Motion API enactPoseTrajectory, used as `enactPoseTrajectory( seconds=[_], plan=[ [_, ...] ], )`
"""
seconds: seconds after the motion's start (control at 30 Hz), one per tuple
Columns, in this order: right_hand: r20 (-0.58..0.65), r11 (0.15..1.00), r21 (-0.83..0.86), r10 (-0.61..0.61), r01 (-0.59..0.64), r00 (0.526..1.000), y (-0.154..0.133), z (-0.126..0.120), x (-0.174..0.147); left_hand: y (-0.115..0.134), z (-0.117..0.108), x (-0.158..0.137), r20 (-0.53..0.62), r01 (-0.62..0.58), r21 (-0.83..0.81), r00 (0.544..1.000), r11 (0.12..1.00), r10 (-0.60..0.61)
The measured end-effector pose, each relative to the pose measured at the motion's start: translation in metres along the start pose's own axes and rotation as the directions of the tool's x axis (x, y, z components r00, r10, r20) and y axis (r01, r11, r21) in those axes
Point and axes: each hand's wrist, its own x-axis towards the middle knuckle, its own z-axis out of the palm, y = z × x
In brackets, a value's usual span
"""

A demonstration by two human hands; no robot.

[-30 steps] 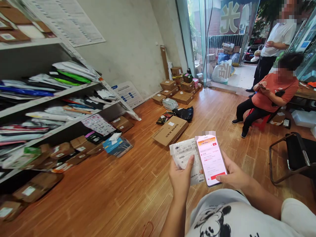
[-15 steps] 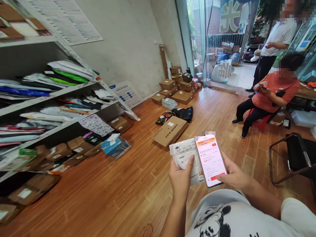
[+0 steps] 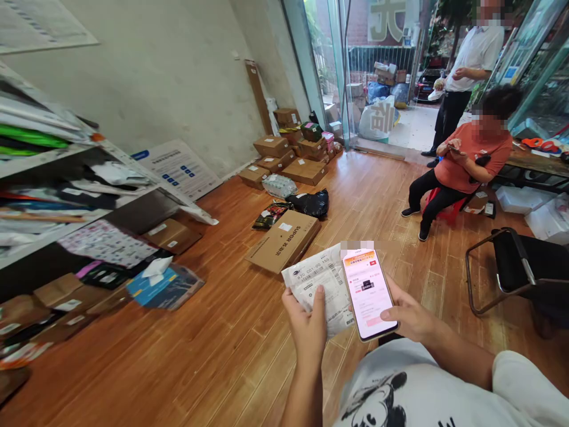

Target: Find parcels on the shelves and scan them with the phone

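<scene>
My left hand (image 3: 306, 317) grips a white parcel (image 3: 317, 284) with a printed shipping label, its thumb lying across the front. Just beside it, my right hand (image 3: 406, 311) holds a smartphone (image 3: 371, 296) upright, screen towards me. The right thumb rests on the lower part of the lit screen, which has a pink-white page, a red banner and a small dark pop-up in the middle. The phone overlaps the parcel's right edge. The fingers behind both things are mostly hidden.
A large cardboard box (image 3: 284, 240) lies on the wooden floor ahead, near a black plastic bag (image 3: 313, 203) and several stacked cartons. Parcel shelves (image 3: 89, 160) stand at left. At right are a folding chair (image 3: 518, 267), a seated person (image 3: 471, 154) and a standing person (image 3: 471, 65) by the glass door.
My view has turned to the right, so the shelves slide left. A dark pop-up has appeared on the phone screen and its red button has faded to pink. Both hands keep their hold.
</scene>
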Motion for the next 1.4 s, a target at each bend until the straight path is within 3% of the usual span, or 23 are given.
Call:
enactPoseTrajectory(
  seconds=[0.17, 0.33, 0.53, 0.7, 0.87, 1.03, 1.23, 1.4],
  plan=[
    [-0.250, 0.989, 0.137, -0.012, 0.048, 0.968, -0.019, -0.031, 0.043, -0.014, 0.037, 0.049, 0.095, -0.011, 0.043, 0.995, 0.999, 0.007],
    [-0.458, 0.975, 0.198, 0.000, 0.102, 0.889, -0.055, -0.090, 0.117, -0.016, 0.104, 0.111, 0.153, -0.048, 0.075, 0.988, 0.996, 0.036],
    [-0.477, 0.975, 0.218, 0.071, 0.040, 0.876, -0.138, -0.169, 0.208, -0.002, 0.215, 0.194, 0.200, -0.040, 0.114, 0.980, 0.993, 0.017],
    [-0.527, 0.972, 0.228, 0.069, 0.062, 0.847, -0.205, -0.222, 0.269, 0.008, 0.299, 0.255, 0.237, -0.039, 0.107, 0.971, 0.994, 0.012],
    [-0.629, 0.959, 0.237, 0.029, 0.155, 0.777, -0.247, -0.262, 0.321, 0.007, 0.366, 0.308, 0.339, -0.044, 0.113, 0.941, 0.993, 0.003],
    [-0.696, 0.945, 0.243, 0.011, 0.221, 0.718, -0.275, -0.300, 0.376, -0.001, 0.427, 0.371, 0.361, -0.049, 0.113, 0.932, 0.992, 0.005],
    [-0.748, 0.917, 0.276, 0.016, 0.289, 0.664, -0.313, -0.347, 0.466, -0.012, 0.498, 0.486, 0.511, -0.048, 0.131, 0.859, 0.990, -0.026],
    [-0.818, 0.897, 0.264, 0.013, 0.355, 0.575, -0.356, -0.384, 0.547, -0.003, 0.563, 0.585, 0.621, -0.094, 0.159, 0.783, 0.983, -0.025]
  ],
)
